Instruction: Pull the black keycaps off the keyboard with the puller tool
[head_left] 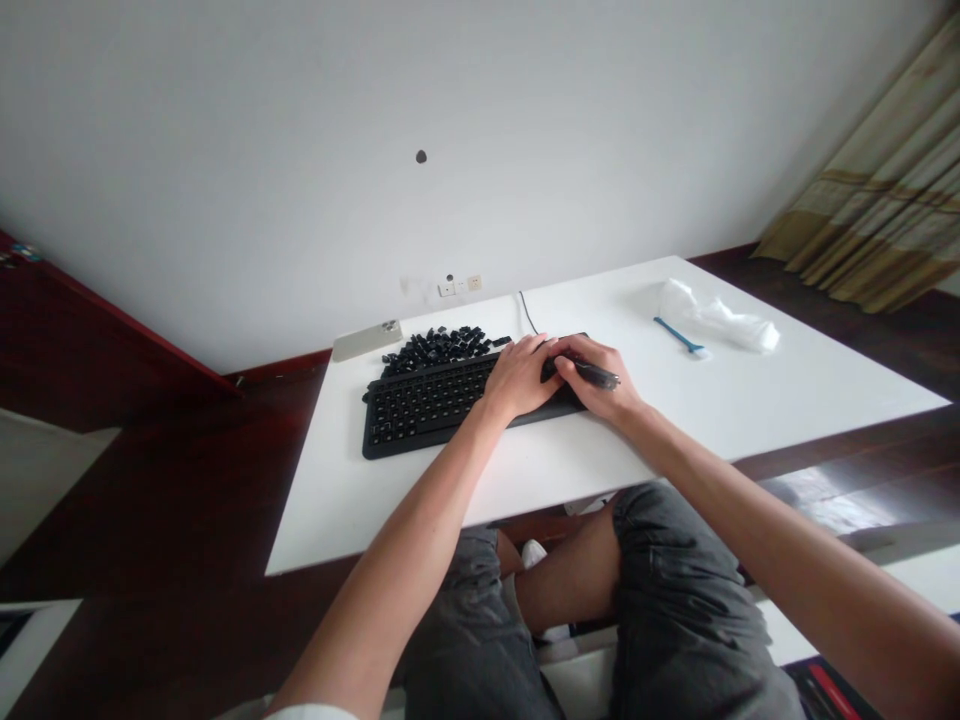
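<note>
Okay, head view only. My left hand point(517, 378) and right hand point(592, 385) are together on the right part of the black keyboard point(420, 415), which sits near the left side of the white surface point(637, 450). My right hand is closed around a black pen-shaped tool point(598, 375), its tip hidden under my fingers, so I can't tell what it touches. My left hand lies over the keys, and I can't tell if it grips anything. Loose black keycaps point(439, 350) are heaped just beyond the keyboard, so many are already off. Rows of keys sit on the keyboard's left part; the part under my hands is hidden, so what's left there is unclear. Farther back are a pale phone point(367, 341) at the left and a blue-handled brush point(679, 336) beside a clear plastic bag point(716, 318) at the right.
</note>
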